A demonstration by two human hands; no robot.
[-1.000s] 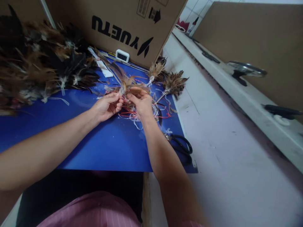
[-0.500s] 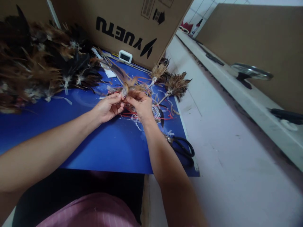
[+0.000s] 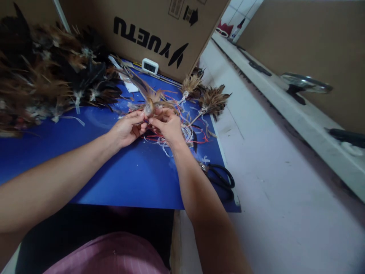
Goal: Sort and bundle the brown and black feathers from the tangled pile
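A small bunch of brown and grey feathers (image 3: 148,106) stands upright between my hands, over the blue tabletop (image 3: 114,179). My left hand (image 3: 131,128) pinches it low down, at its pale base. My right hand (image 3: 168,123) meets it from the other side, thumb and fingers closed at the same base; whether a strand is also between them is too small to see. Just beneath and to the right of the hands lies a tangle of white and red plastic strips (image 3: 186,134) mixed with loose feathers.
Tied feather bundles (image 3: 57,83) are heaped at the left. Two more tied bundles, one tan (image 3: 190,85) and one darker (image 3: 214,101), lie at the right. Black-handled scissors (image 3: 219,177) rest by the right edge. A small white digital clock (image 3: 149,66) stands before a large cardboard box (image 3: 142,23).
Both hands have shifted very slightly left and down in the picture, still at the base of the feather bunch. The other things on the table lie as before.
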